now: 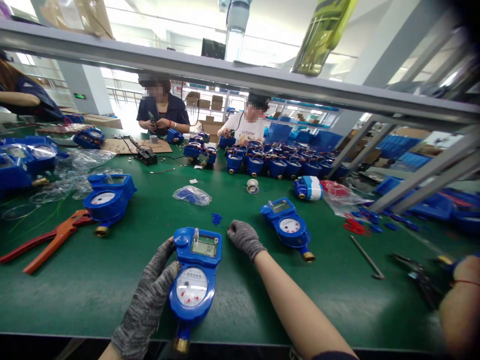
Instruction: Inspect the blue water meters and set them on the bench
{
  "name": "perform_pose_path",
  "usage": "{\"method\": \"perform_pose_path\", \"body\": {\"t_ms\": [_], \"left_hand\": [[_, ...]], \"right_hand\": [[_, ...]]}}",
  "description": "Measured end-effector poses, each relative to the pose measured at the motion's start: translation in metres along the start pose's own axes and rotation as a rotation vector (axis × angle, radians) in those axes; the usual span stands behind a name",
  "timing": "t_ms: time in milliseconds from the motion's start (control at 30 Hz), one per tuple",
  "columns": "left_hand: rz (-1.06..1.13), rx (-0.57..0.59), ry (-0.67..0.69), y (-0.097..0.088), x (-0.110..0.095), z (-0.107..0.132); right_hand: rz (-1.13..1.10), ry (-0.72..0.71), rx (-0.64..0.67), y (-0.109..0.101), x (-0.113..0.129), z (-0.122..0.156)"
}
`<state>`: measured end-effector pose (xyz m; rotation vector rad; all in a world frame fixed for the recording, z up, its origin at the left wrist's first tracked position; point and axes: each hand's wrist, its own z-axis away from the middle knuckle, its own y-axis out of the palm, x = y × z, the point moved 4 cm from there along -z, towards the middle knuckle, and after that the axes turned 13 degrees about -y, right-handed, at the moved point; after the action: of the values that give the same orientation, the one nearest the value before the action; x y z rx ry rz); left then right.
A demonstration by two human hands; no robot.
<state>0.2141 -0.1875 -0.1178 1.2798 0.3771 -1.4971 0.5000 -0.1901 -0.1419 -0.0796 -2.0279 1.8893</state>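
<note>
My left hand [148, 295], in a grey knit glove, is wrapped round the left side of a blue water meter [198, 275] near the table's front edge. The meter has a lit digital display, a round white dial and a brass end pointing toward me. My right hand [245, 239], gloved too, rests with curled fingers just right of a small pile of blue pieces [216, 218]. Whatever its fingertips may pinch is hidden. Another blue water meter [289, 226] lies to the right of that hand, and a third meter [108, 197] lies at left.
Orange-handled cutters [62, 237] lie at left. A plastic bag [192, 195], a wire spool [252, 186], red rings [356, 226] and a metal rod [366, 256] are spread about. Many meters [277, 165] stand at the back. Another person's arm [461, 300] reaches in at right.
</note>
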Motion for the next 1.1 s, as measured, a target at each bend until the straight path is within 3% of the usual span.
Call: {"method": "perform_pose_path", "body": {"t_ms": [133, 333, 500, 667, 800, 1100], "left_hand": [[0.043, 0.035, -0.042, 0.004, -0.004, -0.001], [-0.062, -0.023, -0.014, 0.0, 0.006, 0.006], [-0.1, -0.02, -0.026, 0.006, 0.012, 0.013], [-0.034, -0.001, -0.044, 0.011, 0.014, 0.015], [-0.046, -0.001, -0.026, 0.008, 0.016, 0.012], [-0.008, 0.03, -0.027, 0.011, 0.012, 0.015]], "right_hand": [[0.027, -0.052, -0.058, 0.007, 0.006, 0.009], [-0.011, -0.107, -0.118, 0.011, 0.004, 0.012], [-0.141, -0.167, -0.171, -0.005, 0.008, 0.025], [-0.339, -0.377, -0.178, -0.027, 0.029, 0.064], [-0.457, -0.511, -0.227, -0.036, 0.043, 0.078], [-0.302, -0.562, -0.196, -0.041, 0.052, 0.078]]}}
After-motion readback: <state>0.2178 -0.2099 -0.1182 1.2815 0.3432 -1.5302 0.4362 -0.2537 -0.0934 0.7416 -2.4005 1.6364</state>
